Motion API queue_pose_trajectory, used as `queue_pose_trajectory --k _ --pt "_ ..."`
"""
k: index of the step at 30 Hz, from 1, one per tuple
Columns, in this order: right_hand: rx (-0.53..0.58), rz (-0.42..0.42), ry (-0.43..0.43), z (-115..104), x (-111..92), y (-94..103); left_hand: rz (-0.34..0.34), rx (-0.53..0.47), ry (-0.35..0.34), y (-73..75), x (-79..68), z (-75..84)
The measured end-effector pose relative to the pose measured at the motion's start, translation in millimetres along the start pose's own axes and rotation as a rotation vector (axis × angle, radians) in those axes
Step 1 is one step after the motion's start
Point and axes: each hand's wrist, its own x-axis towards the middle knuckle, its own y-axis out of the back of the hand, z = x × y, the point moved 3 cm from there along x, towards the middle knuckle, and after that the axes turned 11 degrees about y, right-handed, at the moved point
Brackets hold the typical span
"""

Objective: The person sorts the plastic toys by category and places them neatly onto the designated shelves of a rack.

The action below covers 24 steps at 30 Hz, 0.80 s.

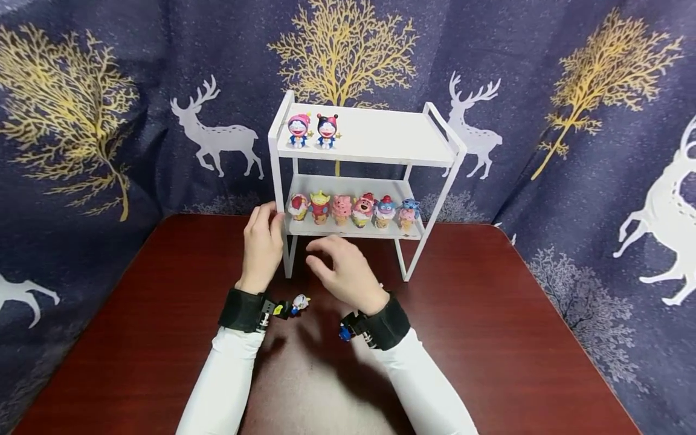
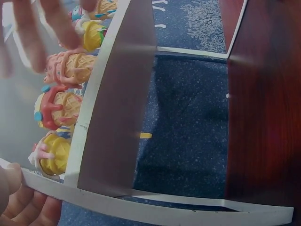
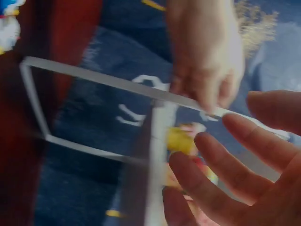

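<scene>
A white two-tier shelf rack [image 1: 380, 130] stands on the table. My left hand [image 1: 262, 244] grips its left front post, thumb on one side and fingers curled round the other, as the left wrist view shows. My right hand [image 1: 348, 272] hovers in front of the lower tier with nothing in it, its fingers spread in the right wrist view. On that lower tier stands a row of several ice-cream-cone figurines, among them a pink one [image 1: 341, 207] and a yellow-coned one [image 2: 55, 154]. Two figurines, one pink-hatted [image 1: 298, 130] and one black-and-red-hatted [image 1: 327, 131], stand at the upper tier's left.
On the dark red table [image 1: 478, 314], a small white-and-blue figurine [image 1: 300, 303] is beside my left wrist. A blue figurine [image 1: 345, 332] lies partly hidden by the right wrist strap [image 1: 386, 323]. A dark blue curtain [image 1: 228, 54] with deer and trees hangs behind.
</scene>
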Motion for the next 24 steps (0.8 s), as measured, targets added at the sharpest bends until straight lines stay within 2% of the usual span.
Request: queue_pose_trajectory --k 4,8,13,19,24 --pt "-0.015 -0.114 -0.062 6.0 -9.5 -22.2 -0.002 0.005 0.012 1.4 -2.1 -0.8" --pt "-0.007 -0.198 -0.137 13.0 -24.2 -44.3 -0.033 0.009 0.02 -1.3 -5.6 -1.6" --pt "-0.044 -0.302 -0.25 23.3 -36.5 -69.4 -0.031 0.004 0.021 -2.0 -7.6 -1.8" --pt "-0.109 -0.391 -0.31 27.7 -37.6 -91.5 -0.002 0.007 0.01 0.2 -4.2 0.0" --pt "-0.113 -0.457 -0.381 24.0 -32.6 -98.8 0.002 0.004 0.007 1.5 -1.5 2.8"
